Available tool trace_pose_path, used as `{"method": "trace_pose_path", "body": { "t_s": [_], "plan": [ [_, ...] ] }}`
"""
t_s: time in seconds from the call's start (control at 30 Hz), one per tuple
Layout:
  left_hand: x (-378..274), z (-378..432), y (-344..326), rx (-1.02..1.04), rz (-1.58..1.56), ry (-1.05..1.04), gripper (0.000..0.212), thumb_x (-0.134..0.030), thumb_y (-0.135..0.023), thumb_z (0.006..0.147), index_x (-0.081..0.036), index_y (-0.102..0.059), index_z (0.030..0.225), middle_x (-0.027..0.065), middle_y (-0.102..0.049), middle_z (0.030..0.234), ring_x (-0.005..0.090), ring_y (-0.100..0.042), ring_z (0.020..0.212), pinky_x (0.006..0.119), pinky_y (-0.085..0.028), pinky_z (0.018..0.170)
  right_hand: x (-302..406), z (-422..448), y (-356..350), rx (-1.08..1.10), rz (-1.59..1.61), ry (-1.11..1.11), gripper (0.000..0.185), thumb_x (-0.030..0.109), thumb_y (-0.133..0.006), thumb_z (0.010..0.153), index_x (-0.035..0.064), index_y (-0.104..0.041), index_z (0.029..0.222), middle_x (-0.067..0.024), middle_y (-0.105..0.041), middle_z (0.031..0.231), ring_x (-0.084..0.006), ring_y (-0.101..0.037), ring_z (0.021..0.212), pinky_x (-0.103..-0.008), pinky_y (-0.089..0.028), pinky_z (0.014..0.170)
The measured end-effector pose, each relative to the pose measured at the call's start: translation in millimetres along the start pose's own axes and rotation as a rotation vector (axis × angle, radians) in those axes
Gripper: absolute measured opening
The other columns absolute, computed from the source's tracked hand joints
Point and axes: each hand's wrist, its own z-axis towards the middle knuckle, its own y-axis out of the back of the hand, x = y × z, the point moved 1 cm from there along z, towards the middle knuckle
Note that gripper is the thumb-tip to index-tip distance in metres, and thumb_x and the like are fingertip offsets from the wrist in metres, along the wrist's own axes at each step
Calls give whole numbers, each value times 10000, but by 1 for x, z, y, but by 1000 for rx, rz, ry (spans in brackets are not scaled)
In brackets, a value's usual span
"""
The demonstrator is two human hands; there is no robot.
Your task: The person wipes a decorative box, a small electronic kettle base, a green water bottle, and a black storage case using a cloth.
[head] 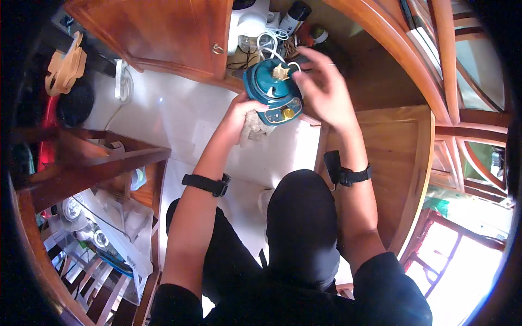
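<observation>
My left hand (239, 116) grips a teal small electric appliance (267, 95) by its lower left side, the thumb on its front edge. This appliance has a round stepped body, a gold ornament (280, 72) on top, and a front panel with a gold knob (288, 113). A beige cloth (257, 128) hangs beneath it, by my left palm. My right hand (324, 89) is blurred, fingers apart, just right of the appliance and near a white cord (294, 67). Whether its fingertips touch the cord or the appliance, I cannot tell.
Ahead, an open wooden cabinet (391, 93) holds a black-capped bottle (295, 18), a white device (251, 24) and coiled cables. Its doors stand left (175, 36) and right (375, 142). A wooden rack (102, 171) with loose items is at left, above pale floor tiles (195, 130).
</observation>
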Motion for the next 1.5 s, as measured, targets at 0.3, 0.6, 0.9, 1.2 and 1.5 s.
{"method": "trace_pose_path", "body": {
  "t_s": [0.3, 0.6, 0.9, 1.2, 1.5],
  "plan": [
    [-9, -4, -15, 18, -161, -88, 450, -59, -601, 739, 2, -552, 1182, 120, -657, 1061, 228, -650, 951, 345, -529, 855, -99, -67, 2, 602, 594, -665, 598, 55, -656, 814, 53, -430, 1367, -61, -546, 1266, -190, -564, 1125, -339, -488, 921],
    [0, -3, -1, 50, 3, -141, 448, -71, -655, 737, 2, -554, 1168, 92, -638, 1099, 191, -607, 1001, 321, -464, 910, -65, -60, -59, 601, 589, -793, 475, 176, -710, 804, 55, -543, 1232, -36, -600, 1085, -157, -604, 983, -316, -524, 787],
    [-23, 4, 11, 32, -168, -181, 499, 12, -525, 696, -19, -520, 1195, 84, -616, 1105, 206, -591, 1059, 352, -465, 956, -68, -50, 25, 243, 234, -716, 334, 95, -526, 753, 25, -664, 1049, -68, -691, 870, -181, -653, 760, -296, -523, 693],
    [-22, 1, -12, 187, -296, -113, 452, -205, -560, 867, 3, -499, 1264, 109, -606, 1208, 223, -585, 1124, 373, -442, 1003, 5, -10, 9, 373, -31, -525, 595, 115, -594, 772, -5, -418, 1327, -135, -600, 1145, -184, -592, 1011, -313, -478, 867],
    [-8, 7, -22, -131, -349, -318, 535, -264, -695, 851, -43, -485, 1291, 81, -603, 1195, 202, -603, 1077, 358, -487, 938, 22, -17, -22, 229, -143, -423, 722, 276, -665, 766, -30, -373, 1352, -295, -578, 1165, -389, -586, 1098, -412, -467, 932]
  ]
}}
